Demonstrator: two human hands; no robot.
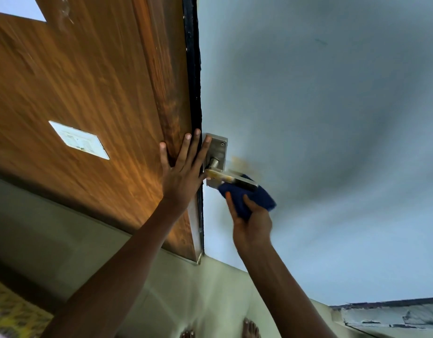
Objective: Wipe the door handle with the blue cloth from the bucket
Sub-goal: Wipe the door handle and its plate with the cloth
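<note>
A metal lever door handle [231,177] on a silver backplate [217,152] is fixed to the pale blue door face [320,118]. My right hand [250,222] is shut on a dark blue cloth [249,198], pressed under and around the lever's outer end; the lever looks blurred. My left hand [183,172] lies flat with fingers spread on the door's brown wooden edge [171,93], fingertips reaching the backplate. The bucket is not in view.
A white switch plate [79,140] sits on the brown wood panel at the left. Pale floor tiles [162,289] run below, with my bare feet [250,329] at the bottom edge. A chipped ledge [391,315] is at the lower right.
</note>
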